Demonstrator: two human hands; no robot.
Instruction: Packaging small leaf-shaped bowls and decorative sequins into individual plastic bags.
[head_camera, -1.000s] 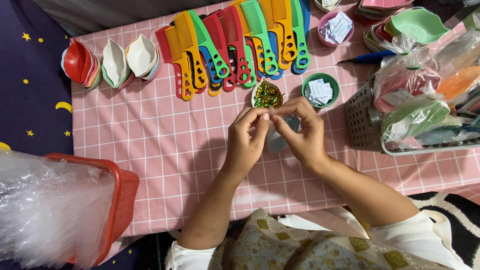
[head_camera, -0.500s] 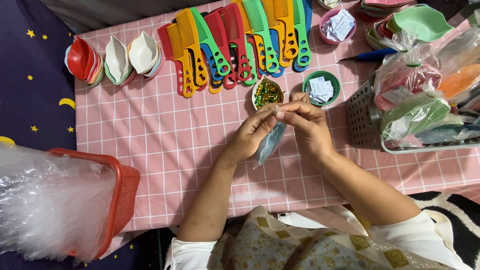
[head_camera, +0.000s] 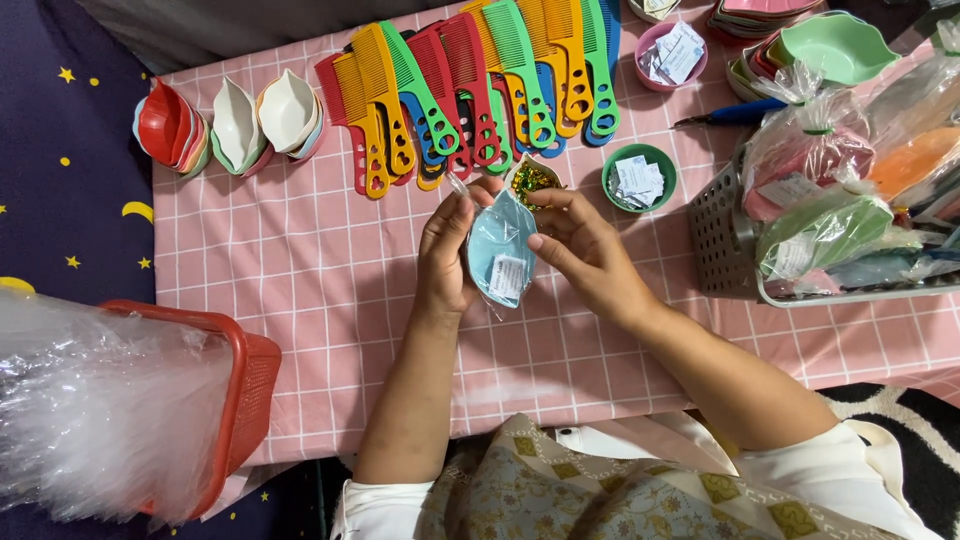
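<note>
Two hands: both mine, up over the middle of the pink checked surface (head_camera: 300, 260), sharing one item.
Left hand (head_camera: 447, 255): closed round the left edge of the light blue leaf-shaped dish (head_camera: 500, 250), thumb in front, fingers behind.
Right hand (head_camera: 585, 250): pinching the dish's right edge and top, fingertips (head_camera: 537, 242) on the clear wrap.
Dish: held off the surface, tilted toward me, sitting in a thin clear plastic bag (head_camera: 478, 222) with a small white paper slip (head_camera: 508, 275) inside, low on the dish.
Bag mouth: loose end sticks up-left by my left thumb, looks unsealed; can't tell for sure.
Step, my read: packing one dish, slip in, bag being pulled snug round it.
Next move calls for: steady hold with one hand while the other gathers the loose film at the top; light pull, film is thin and slippery.
Nearby: small bowl of shiny green-gold bits (head_camera: 533, 183) just behind the dish, green bowl of paper slips (head_camera: 640, 178) to its right.
Row of coloured combs (head_camera: 470, 90): fanned along the far edge, untouched.
Dish stacks (head_camera: 230, 125): far left, red and white, well apart from my hands.
Grey basket (head_camera: 725, 240): right side, full of bagged dishes.
Red basket (head_camera: 240, 400): near left, stuffed with clear plastic bags.
</note>
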